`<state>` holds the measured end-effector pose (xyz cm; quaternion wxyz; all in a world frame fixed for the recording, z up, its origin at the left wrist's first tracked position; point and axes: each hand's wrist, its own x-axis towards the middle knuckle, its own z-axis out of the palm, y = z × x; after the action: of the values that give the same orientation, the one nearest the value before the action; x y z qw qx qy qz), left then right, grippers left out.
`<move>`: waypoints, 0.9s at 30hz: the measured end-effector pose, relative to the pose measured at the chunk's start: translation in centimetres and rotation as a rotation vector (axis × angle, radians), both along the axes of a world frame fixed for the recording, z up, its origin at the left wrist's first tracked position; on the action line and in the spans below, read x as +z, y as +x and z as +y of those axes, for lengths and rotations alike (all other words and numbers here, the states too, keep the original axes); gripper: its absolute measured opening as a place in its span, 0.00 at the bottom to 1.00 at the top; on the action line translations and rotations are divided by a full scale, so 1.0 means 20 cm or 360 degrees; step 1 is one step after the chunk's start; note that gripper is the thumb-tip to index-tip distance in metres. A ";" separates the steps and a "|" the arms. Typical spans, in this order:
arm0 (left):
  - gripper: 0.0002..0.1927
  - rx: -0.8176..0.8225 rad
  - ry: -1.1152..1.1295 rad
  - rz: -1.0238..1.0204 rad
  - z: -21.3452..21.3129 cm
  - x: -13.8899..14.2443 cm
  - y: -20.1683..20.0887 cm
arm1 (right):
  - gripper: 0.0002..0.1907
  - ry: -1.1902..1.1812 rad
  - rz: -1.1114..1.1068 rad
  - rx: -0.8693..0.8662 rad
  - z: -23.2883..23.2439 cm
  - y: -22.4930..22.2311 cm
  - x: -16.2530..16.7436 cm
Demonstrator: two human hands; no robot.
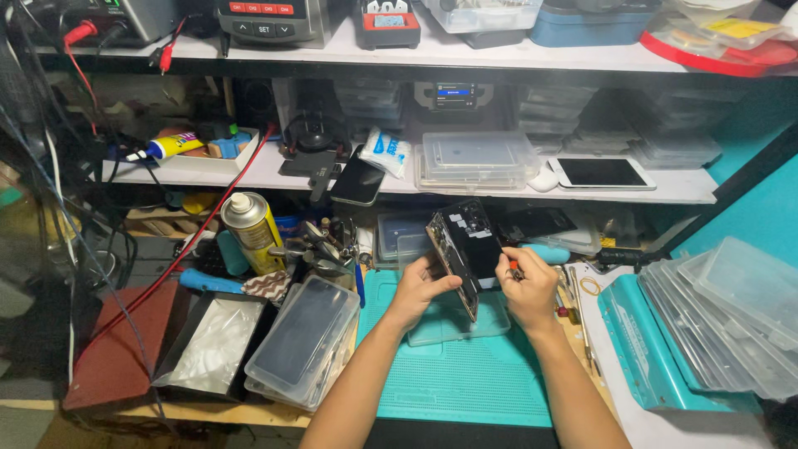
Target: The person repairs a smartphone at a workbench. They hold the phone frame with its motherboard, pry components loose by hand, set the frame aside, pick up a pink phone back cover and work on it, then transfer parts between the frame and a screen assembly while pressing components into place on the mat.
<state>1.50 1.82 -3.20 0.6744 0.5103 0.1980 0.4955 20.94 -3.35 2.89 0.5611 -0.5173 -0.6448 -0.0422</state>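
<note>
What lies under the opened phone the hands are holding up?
Under the opened phone lies a clear plastic box on the teal work mat. The left hand and right hand cover part of the box; its contents cannot be made out.

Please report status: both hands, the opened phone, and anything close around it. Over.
Left hand grips opened phone, tilted up above teal mat. Right hand pinches small tool at phone's edge. Clear plastic box lies directly beneath. Over.
</note>
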 end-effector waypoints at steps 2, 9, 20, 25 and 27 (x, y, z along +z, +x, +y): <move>0.26 -0.0019 -0.0045 -0.0032 0.00 0.00 0.01 | 0.05 0.0015 0.0007 0.0011 0.00 0.00 0.00; 0.19 -0.0113 -0.0423 -0.0201 -0.01 -0.02 0.05 | 0.04 0.0016 0.0048 0.0036 0.01 0.00 -0.02; 0.16 0.0500 -0.0073 -0.0171 0.02 0.00 0.05 | 0.05 0.0062 -0.0064 -0.0019 0.01 0.01 -0.02; 0.15 0.0761 0.0045 -0.0166 -0.02 0.04 -0.09 | 0.06 -0.0093 -0.0065 -0.0054 0.01 0.13 0.09; 0.15 0.0903 0.0040 -0.0120 -0.07 0.04 -0.13 | 0.09 -0.0159 -0.0215 0.0051 0.03 0.15 0.13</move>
<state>-1.02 0.41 -2.43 0.5093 0.4241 0.3014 0.6855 23.86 -2.73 5.54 0.4904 -0.5301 -0.6908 -0.0359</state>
